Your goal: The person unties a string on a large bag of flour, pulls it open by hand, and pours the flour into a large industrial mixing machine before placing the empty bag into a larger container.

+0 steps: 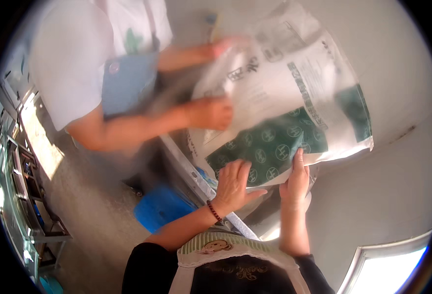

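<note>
A large white and green woven plastic sack [274,99], printed with writing and round emblems, is held up between me and another person. My right hand [297,180] grips its lower edge, thumb on the green band and fingers behind. My left hand [235,185] lies against the green lower part to the left, fingers together and thumb apart; it does not clearly grip the sack. A dark red bead bracelet [214,212] is on my left wrist. The other person's hands, blurred, are at the sack's far left side. What lies behind the sack is mostly hidden.
A co-worker [80,55] in a white top and grey-blue apron stands at the upper left. A metal table edge [238,224] runs below the sack, beside a blue plastic stool [164,207]. A metal rack [36,205] is at the far left, a window frame [381,244] at the lower right.
</note>
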Demonstrator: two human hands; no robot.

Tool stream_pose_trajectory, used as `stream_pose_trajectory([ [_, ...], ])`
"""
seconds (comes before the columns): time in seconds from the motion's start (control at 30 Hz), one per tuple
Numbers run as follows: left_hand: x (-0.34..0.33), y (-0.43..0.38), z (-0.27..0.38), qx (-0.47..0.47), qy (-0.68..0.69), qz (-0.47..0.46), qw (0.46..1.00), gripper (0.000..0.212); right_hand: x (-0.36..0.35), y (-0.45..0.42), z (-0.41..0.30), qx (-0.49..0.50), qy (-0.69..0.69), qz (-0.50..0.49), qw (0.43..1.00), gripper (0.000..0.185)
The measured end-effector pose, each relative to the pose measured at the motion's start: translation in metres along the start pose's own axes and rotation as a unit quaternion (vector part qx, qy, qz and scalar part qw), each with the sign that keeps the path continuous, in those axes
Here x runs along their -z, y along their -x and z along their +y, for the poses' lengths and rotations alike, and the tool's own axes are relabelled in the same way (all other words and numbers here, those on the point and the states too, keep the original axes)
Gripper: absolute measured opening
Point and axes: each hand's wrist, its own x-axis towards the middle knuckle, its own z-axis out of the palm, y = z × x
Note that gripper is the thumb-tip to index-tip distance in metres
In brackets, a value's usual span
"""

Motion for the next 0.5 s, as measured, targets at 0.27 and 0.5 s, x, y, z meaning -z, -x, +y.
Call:
stream_pose_trajectory([
  [0.27,-0.025,-0.036,-0.004,-0.078,0.021,-0.074,0.994,0.038,-0.03,-0.004,-0.003,0.008,-0.077,0.053,0.996,0.043],
  [0.5,-0.042,-0.043,-0.013,-0.124,0.144,-0.051,0.98,0.026,-0.011,-0.02,0.002,0.034,-0.043,0.03,0.998,0.052],
])
